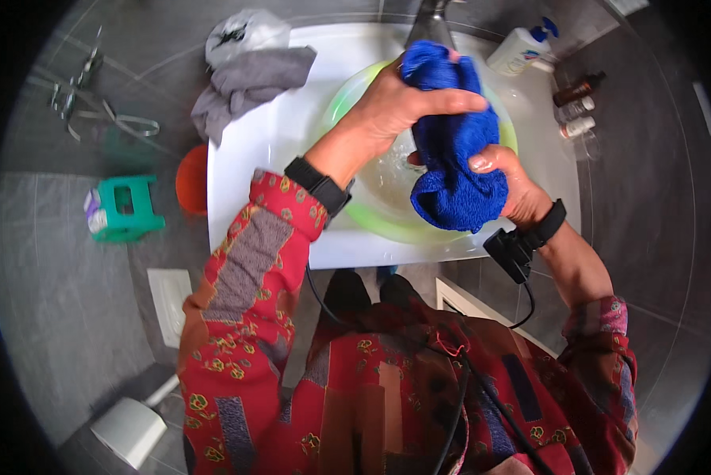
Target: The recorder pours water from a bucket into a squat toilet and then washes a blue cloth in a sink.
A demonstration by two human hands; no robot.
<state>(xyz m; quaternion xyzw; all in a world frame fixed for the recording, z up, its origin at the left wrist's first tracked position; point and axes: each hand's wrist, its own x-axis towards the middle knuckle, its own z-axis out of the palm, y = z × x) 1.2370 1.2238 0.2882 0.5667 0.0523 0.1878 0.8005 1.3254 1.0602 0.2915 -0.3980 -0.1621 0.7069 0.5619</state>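
Observation:
Both of my hands hold a blue terry cloth [459, 154] under the faucet [431, 24], over a round basin with a green rim [379, 228]. My left hand [412, 104] grips the cloth's upper part, its thumb lying across the front. Lower down at the right, my right hand [510, 178] clasps the cloth with its thumb pressed on the fabric. The fingers behind the cloth are mostly hidden. Water with some bubbles shows in the basin, which sits inside a white sink [260, 237]. The fingers look wet.
A grey cloth [254, 83] and a clear plastic bag [245, 38] lie over the sink's left corner. A white pump bottle [517, 52] and small bottles [576, 109] stand at the right. Left of the sink are an orange-red bucket [192, 181] and a green stool [132, 208].

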